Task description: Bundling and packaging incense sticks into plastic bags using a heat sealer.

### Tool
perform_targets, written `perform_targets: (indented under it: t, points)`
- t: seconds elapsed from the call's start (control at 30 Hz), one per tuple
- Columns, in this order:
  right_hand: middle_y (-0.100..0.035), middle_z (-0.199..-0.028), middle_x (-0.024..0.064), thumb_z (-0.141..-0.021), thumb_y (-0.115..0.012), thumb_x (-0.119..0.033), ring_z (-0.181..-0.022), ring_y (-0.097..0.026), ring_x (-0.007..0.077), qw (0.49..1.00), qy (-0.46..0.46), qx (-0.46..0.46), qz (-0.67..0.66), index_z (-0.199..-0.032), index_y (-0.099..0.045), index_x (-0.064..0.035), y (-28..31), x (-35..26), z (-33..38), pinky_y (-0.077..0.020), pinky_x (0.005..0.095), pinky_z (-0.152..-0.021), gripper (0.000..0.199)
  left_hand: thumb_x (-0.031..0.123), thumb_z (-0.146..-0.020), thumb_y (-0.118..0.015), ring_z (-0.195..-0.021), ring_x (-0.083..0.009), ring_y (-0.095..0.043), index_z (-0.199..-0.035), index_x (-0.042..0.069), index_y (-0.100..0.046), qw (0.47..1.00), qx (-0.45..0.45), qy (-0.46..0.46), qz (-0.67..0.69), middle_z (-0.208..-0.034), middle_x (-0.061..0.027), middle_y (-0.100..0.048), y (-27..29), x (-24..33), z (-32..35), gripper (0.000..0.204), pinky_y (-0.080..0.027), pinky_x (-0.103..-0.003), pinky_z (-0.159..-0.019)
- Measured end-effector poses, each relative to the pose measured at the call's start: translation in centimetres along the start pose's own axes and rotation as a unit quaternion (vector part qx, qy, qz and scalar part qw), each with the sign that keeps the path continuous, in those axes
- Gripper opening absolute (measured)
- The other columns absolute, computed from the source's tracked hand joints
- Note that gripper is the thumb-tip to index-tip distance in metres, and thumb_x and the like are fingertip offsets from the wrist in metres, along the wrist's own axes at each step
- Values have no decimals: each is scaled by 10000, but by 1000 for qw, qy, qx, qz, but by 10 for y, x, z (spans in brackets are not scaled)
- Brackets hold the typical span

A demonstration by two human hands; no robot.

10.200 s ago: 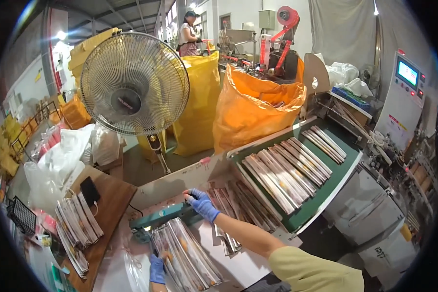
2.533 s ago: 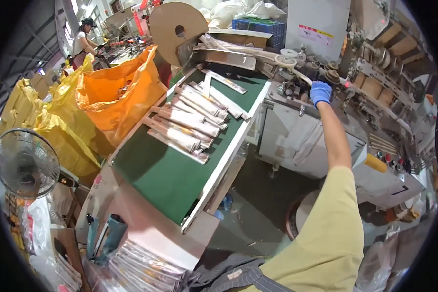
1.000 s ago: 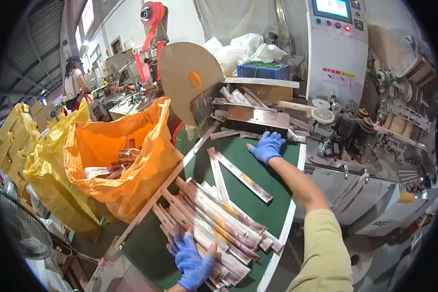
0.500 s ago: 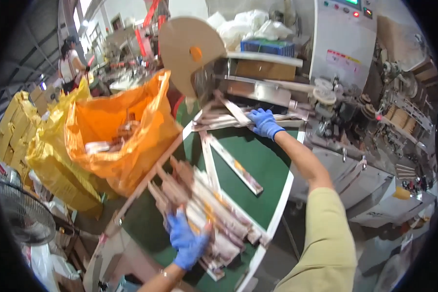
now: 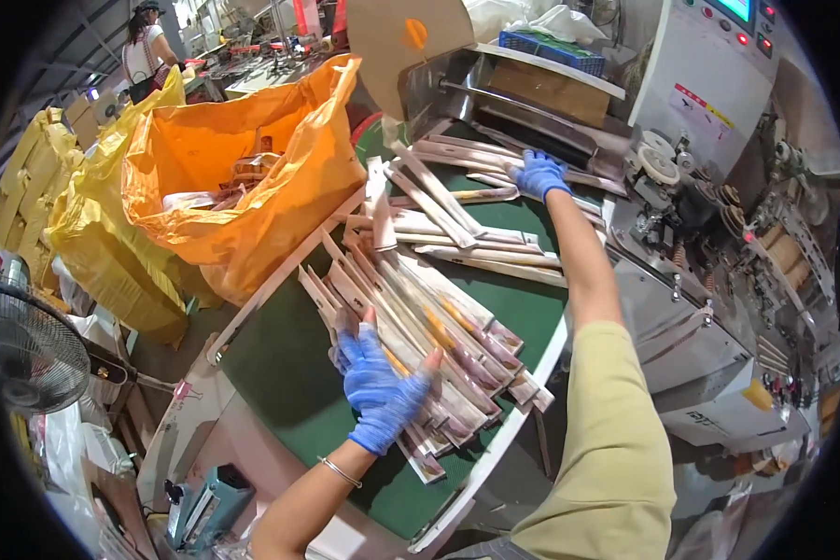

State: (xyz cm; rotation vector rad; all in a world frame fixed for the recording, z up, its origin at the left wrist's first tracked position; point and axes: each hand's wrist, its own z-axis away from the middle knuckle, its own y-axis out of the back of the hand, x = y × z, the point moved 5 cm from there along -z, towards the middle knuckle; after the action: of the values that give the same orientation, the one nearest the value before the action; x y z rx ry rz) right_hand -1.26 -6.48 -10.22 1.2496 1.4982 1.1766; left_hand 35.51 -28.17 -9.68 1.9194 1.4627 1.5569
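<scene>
Several slim printed packets (image 5: 483,257) have come nearer on the green belt (image 5: 271,373) since half a second ago, and I see them lying crosswise beyond a bunched stack (image 5: 420,317). Against that stack rests the blue-gloved left hand (image 5: 380,381), its grip spread, thumb apart from fingers; the right hand (image 5: 539,175) touches farther packets, its grip unclear to me. Left of the belt stands an open orange bag (image 5: 243,235).

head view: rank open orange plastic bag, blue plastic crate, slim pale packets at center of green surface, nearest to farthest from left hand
1. Slim pale packets: right at the left hand.
2. Open orange plastic bag: beyond the green surface, to the left.
3. Blue plastic crate: at the back, rightward.
</scene>
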Motion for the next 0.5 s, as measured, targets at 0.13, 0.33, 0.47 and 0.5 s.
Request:
perform_targets:
  t: [0.13,0.33,0.47,0.5]
  points:
    - [-533,-1115,205,-808,-388,-544,-1040,-515,325,995,61,-78,0,-1117,-525,-69,15,-45,16,-399,433,-868,583,427,-597,-715,-1209,-356,-277,-1270,14,-339,1000,-7,26,16,-1294,-215,-277,13,-15,3,875,-252,-394,-1002]
    - [-595,-1002,206,-692,-540,-580,-926,-580,320,957,155,-74,-234,-1013,-603,-44,54,-204,48,-449,380,-794,627,483,-561,-728,-1208,-385,-258,-1257,53,-351,1000,-13,18,-9,-1311,-243,-242,13,-13,1,901,-231,-436,-1003]
    - [-605,-1000,185,-718,-562,-289,-922,-596,299,982,121,-60,-136,-968,-631,-46,6,-242,29,-465,391,-793,355,481,-558,-730,-1208,-381,-255,-1245,42,-365,1000,-4,-12,13,-1314,-235,-247,15,-10,9,894,-226,-444,-1001]
    - [-601,-1003,190,-714,-564,-244,-916,-596,307,974,134,-35,-177,-963,-630,-50,10,-245,32,-470,389,-788,323,482,-555,-732,-1206,-380,-260,-1238,36,-373,1000,-9,-6,0,-1315,-232,-247,17,-11,13,891,-228,-444,-999]
